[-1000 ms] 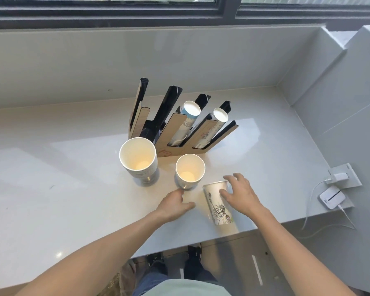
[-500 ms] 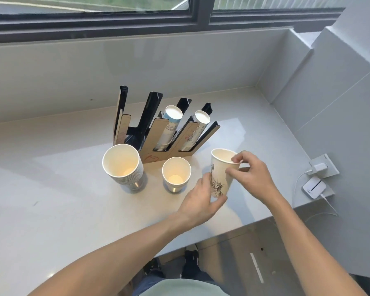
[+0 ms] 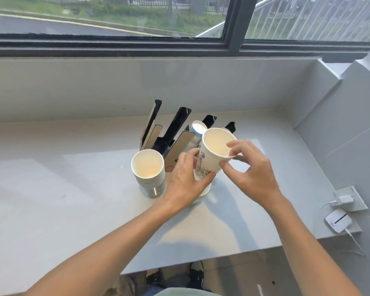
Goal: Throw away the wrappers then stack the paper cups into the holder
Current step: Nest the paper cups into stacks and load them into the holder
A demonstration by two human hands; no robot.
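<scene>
Both hands clamping white printed paper cup [image 3: 209, 155] above grey bench [image 3: 73, 189]: left hand [image 3: 188, 182] gripping base, right hand [image 3: 252, 169] pinching rim. Cup axis tilting up-right; slotted wooden holder [image 3: 171, 133] lying just behind, left hand nearer.

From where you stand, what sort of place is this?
Likely an office pantry or break corner: a grey counter under a window, a slotted cup holder, stacked paper cups.
</scene>
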